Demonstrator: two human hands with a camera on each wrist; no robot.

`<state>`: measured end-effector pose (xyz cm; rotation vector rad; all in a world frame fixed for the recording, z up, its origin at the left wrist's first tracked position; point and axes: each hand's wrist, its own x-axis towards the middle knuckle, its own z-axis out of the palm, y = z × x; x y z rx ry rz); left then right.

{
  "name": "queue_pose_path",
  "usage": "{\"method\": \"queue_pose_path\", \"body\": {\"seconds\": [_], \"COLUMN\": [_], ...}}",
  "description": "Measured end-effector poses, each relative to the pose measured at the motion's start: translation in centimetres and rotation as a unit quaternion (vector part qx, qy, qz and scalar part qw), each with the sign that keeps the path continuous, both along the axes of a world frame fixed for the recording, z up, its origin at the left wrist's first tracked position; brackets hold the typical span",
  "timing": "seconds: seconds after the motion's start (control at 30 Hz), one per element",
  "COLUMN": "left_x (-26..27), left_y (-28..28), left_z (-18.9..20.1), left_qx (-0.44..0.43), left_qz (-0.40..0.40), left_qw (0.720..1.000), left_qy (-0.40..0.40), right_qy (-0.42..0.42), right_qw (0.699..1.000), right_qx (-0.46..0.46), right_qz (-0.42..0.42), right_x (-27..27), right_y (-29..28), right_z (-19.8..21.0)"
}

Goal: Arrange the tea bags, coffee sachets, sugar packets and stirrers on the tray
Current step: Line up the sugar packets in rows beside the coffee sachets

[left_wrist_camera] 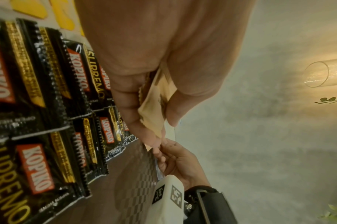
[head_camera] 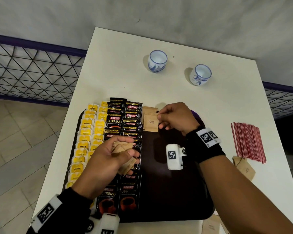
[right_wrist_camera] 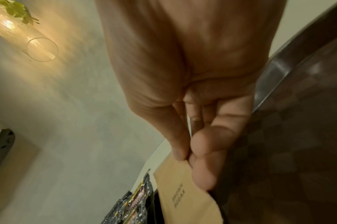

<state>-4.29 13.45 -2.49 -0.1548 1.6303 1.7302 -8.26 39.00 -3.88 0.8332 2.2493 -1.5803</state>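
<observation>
Head view — left hand point(head_camera: 107, 157) gripping sugar packets point(head_camera: 123, 152), right hand point(head_camera: 174, 119) pinching one, cups point(head_camera: 157, 61) beyond tray point(head_camera: 176, 191).

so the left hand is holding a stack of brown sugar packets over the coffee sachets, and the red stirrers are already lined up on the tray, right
Not quite. The left hand does hold a stack of brown sugar packets over the coffee sachets, but the red stirrers are not on the tray. The head view shows them lying on the white table, to the right of the tray.
</observation>
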Motion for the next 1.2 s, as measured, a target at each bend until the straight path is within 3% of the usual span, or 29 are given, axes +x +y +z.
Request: {"method": "queue_pose_path", "body": {"seconds": [1.2], "left_x": [0.4], "left_y": [0.2], "left_z": [-0.2], "left_qx": [-0.003], "left_qz": [-0.009], "left_qw": [1.000], "left_qy": [-0.006], "right_qy": [0.036], "right_qw": [0.994], "right_qx": [0.088], "right_qz": [-0.048], "right_x": [-0.5], "right_y": [-1.8], "right_z": [-1.4]}}
